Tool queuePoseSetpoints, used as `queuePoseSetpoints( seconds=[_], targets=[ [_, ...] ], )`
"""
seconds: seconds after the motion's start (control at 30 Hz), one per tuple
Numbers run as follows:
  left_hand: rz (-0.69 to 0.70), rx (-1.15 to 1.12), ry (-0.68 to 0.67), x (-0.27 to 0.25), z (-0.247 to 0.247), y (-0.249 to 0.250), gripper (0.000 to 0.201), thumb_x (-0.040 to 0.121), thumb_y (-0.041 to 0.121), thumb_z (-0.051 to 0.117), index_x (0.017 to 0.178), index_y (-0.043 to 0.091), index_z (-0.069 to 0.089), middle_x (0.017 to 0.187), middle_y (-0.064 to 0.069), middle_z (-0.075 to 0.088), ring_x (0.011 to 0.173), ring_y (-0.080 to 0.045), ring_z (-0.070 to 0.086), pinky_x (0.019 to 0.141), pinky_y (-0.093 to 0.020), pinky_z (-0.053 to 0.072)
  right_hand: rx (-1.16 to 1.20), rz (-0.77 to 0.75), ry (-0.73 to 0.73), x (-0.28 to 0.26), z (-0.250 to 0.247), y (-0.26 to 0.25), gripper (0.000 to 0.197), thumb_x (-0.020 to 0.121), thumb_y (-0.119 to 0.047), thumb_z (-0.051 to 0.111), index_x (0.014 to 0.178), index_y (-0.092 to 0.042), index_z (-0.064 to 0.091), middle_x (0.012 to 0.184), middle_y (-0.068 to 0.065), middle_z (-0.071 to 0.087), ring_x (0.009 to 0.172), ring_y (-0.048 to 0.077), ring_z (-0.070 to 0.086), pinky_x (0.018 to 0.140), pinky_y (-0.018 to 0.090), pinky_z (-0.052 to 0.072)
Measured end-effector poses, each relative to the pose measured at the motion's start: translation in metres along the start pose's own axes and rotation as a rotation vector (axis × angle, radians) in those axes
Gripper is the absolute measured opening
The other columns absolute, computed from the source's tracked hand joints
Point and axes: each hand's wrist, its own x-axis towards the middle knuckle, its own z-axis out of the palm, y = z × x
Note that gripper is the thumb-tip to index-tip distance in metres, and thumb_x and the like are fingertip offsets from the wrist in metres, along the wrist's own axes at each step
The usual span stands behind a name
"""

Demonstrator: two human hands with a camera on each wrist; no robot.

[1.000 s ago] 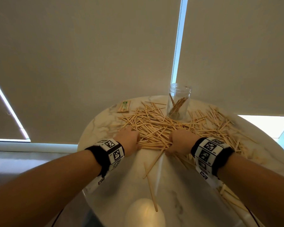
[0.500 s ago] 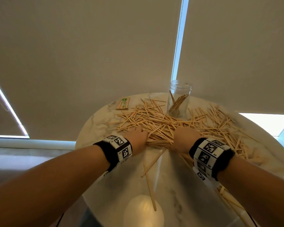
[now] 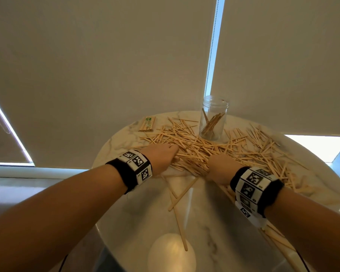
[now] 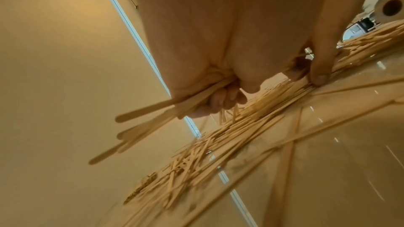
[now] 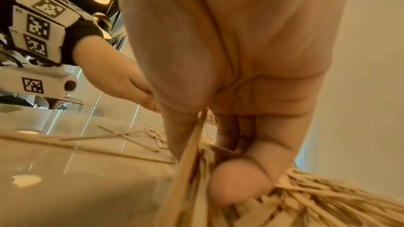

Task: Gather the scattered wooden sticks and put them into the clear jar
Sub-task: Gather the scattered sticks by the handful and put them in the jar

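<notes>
Many thin wooden sticks (image 3: pixel 196 148) lie heaped across the far half of a round marble table (image 3: pixel 214 222). The clear jar (image 3: pixel 213 118) stands upright behind the heap with several sticks leaning inside. My left hand (image 3: pixel 163 156) grips a bundle of sticks (image 4: pixel 157 110) at the heap's near left edge, its fingers curled round them. At the near middle my right hand (image 3: pixel 218 167) curls round a bunch of sticks (image 5: pixel 196 170), thumb pressed on top. Both hands are close together, low on the table.
A small wrapped pack of sticks (image 3: pixel 147 124) lies at the table's far left. Loose single sticks (image 3: pixel 181 197) trail toward me, and more lie under my right forearm (image 3: pixel 279 238). Window blinds stand behind the table. A lamp's reflection (image 3: pixel 171 254) glows near the front edge.
Both hands have slid a little forward and toward each other along the heap's near edge, raking sticks together. The jar has not moved.
</notes>
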Motion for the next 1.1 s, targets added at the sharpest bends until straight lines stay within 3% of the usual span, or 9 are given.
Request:
queuePoseSetpoints(
  seconds=[0.1,0.3,0.47,0.57,0.7,0.8,0.97,1.03,1.1],
  targets=[
    [-0.056,-0.082,-0.059,0.004,-0.005,-0.005,0.024,0.107,0.038,0.038,0.101,0.016,0.046,0.091,-0.003,0.057,0.081,-0.024,0.056,0.072,-0.037,0.046,0.024,-0.006,-0.042,-0.002,0.001,0.006,0.023,0.099,-0.019,0.051,0.078,-0.01,0.058,0.072,0.0,0.051,0.068,0.016,0.051,0.059,0.023,0.04],
    [-0.151,-0.375,-0.032,0.009,-0.013,-0.009,0.018,0.107,0.025,0.038,0.104,0.016,0.053,0.11,-0.004,0.065,0.089,-0.023,0.059,0.07,-0.033,0.042,0.019,-0.024,-0.088,-0.018,-0.016,0.019,0.028,0.105,-0.021,0.042,0.085,-0.01,0.057,0.083,0.005,0.056,0.071,0.017,0.047,0.053,0.021,0.034],
    [-0.257,-0.648,0.066,0.016,-0.018,0.003,0.031,0.105,0.045,0.039,0.1,0.017,0.05,0.083,0.001,0.056,0.069,-0.016,0.05,0.065,-0.031,0.042,0.249,0.029,0.031,-0.02,-0.025,0.03,0.03,0.103,-0.02,0.045,0.112,0.002,0.064,0.098,0.012,0.065,0.084,0.022,0.058,0.072,0.032,0.047],
    [-0.328,-0.855,0.138,0.025,-0.017,0.008,0.039,0.102,0.054,0.041,0.1,0.016,0.05,0.081,-0.001,0.054,0.069,-0.018,0.051,0.07,-0.036,0.048,0.525,0.049,0.084,-0.021,-0.03,0.029,0.023,0.104,-0.021,0.048,0.109,-0.005,0.064,0.103,0.011,0.069,0.093,0.025,0.067,0.08,0.037,0.057],
    [-0.366,-1.0,0.278,0.033,-0.019,0.019,0.071,0.083,0.08,0.05,0.109,0.014,0.055,0.074,0.004,0.054,0.065,-0.015,0.052,0.069,-0.034,0.048,0.714,0.017,0.187,-0.022,-0.036,0.024,0.02,0.105,-0.026,0.045,0.105,-0.013,0.06,0.095,0.005,0.067,0.081,0.017,0.062,0.07,0.033,0.052],
    [-0.334,-1.086,0.347,0.038,-0.022,0.026,0.084,0.071,0.09,0.052,0.099,0.011,0.059,0.065,0.008,0.048,0.056,-0.01,0.046,0.066,-0.033,0.046,0.769,-0.052,0.232,-0.019,-0.037,0.016,0.018,0.105,-0.03,0.042,0.109,-0.019,0.055,0.095,0.001,0.067,0.08,0.014,0.062,0.066,0.029,0.048],
    [-0.2,-1.486,0.293,0.041,-0.029,0.047,0.058,0.088,0.055,0.067,0.107,0.0,0.062,0.077,-0.009,0.062,0.057,-0.018,0.052,0.053,-0.031,0.045,0.619,-0.226,0.269,-0.015,-0.041,-0.007,0.019,0.104,-0.013,0.042,0.117,-0.011,0.056,0.091,0.0,0.063,0.076,0.015,0.059,0.063,0.021,0.048],
    [-0.284,-1.531,0.33,0.045,-0.028,0.05,0.032,0.098,0.037,0.06,0.108,0.007,0.061,0.083,-0.01,0.065,0.068,-0.023,0.061,0.062,-0.035,0.052,0.516,-0.251,0.307,-0.015,-0.042,-0.016,0.024,0.104,-0.013,0.044,0.117,-0.002,0.06,0.085,0.0,0.06,0.072,0.014,0.056,0.059,0.017,0.044],
    [-0.344,-1.502,0.37,0.049,-0.025,0.047,0.022,0.102,0.033,0.052,0.105,0.012,0.061,0.087,-0.011,0.069,0.078,-0.027,0.068,0.076,-0.042,0.057,0.506,-0.237,0.285,-0.011,-0.04,-0.019,0.021,0.103,-0.018,0.048,0.109,-0.006,0.065,0.089,0.004,0.067,0.079,0.019,0.064,0.069,0.027,0.055]
  ],
)
